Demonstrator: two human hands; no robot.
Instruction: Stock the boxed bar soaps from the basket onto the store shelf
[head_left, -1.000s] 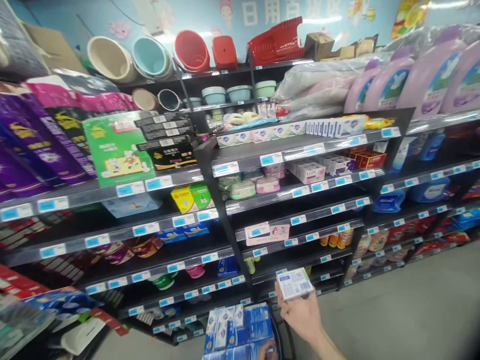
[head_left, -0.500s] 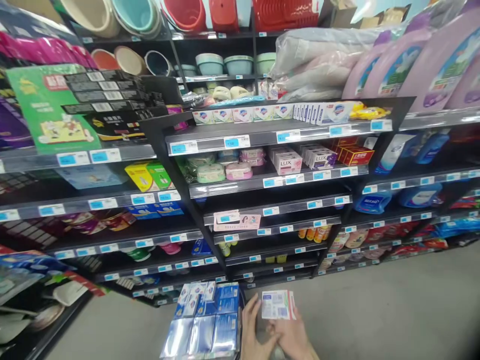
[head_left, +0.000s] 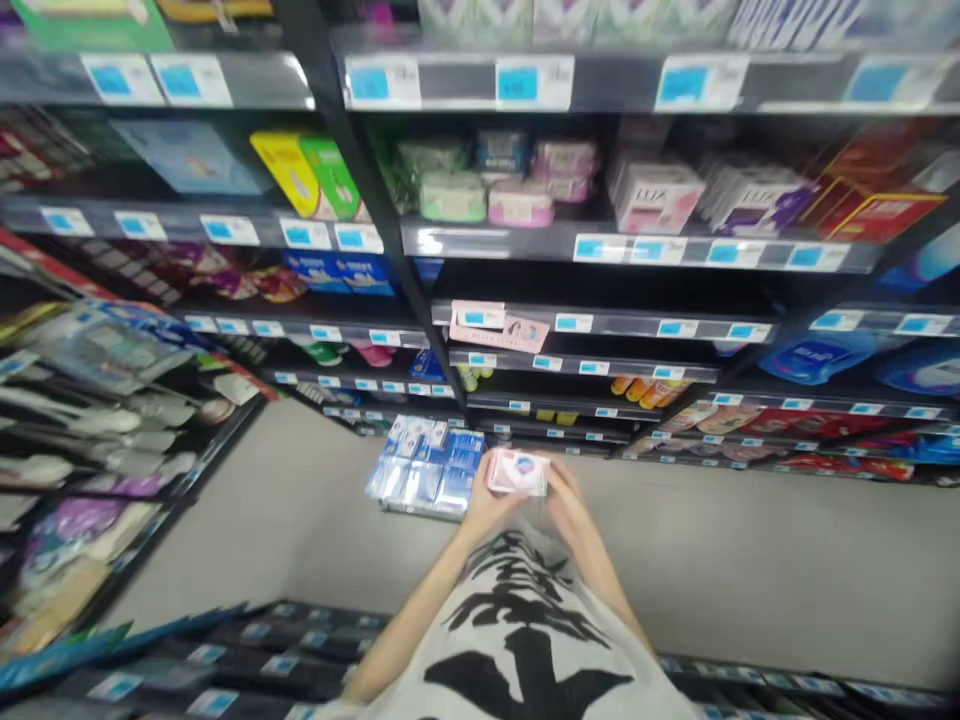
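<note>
A small white and pink soap box [head_left: 517, 472] with a round blue and red logo is held in front of my body. My left hand [head_left: 482, 500] grips its left end, fingers curled around the side. On the other end, my right hand [head_left: 564, 497] closes around the box's right edge. Just to the left of my hands stands a stack of blue and white soap packs [head_left: 427, 465], with several smaller soap boxes on top at its far left corner.
Shelving in front carries pink Lux soap boxes [head_left: 658, 195], plastic soap cases [head_left: 521, 203] and yellow-capped bottles [head_left: 649, 390]. Blue detergent bottles [head_left: 817, 355] are at the right. A rack of utensils [head_left: 112, 430] stands at the left. Grey floor [head_left: 750, 560] lies between the shelves.
The view has tipped downward. The box has turned from its printed back to a logo side. My left hand, earlier beside the box, now grips it together with my right.
</note>
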